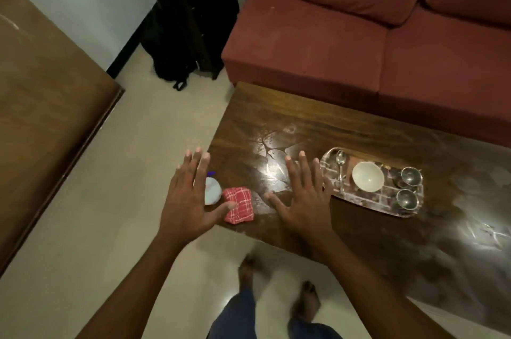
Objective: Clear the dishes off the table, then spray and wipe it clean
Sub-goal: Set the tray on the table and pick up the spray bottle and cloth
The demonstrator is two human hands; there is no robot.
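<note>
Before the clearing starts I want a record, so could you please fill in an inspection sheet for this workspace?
Surface: dark wooden table, smeared, with glare.
Job's things: tray holding white bowl, spoon, far steel cup and near steel cup; red checked cloth and white spray bottle, partly hidden, at the near left corner.
Clutter: nothing seen.
Hands: left hand and right hand both open, fingers spread, holding nothing.
Cables: nothing seen.
Surroundings: red sofa behind the table; black bag by the wall.

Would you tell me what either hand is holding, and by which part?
Nothing is held; the left hand and right hand are open, fingers spread.
</note>
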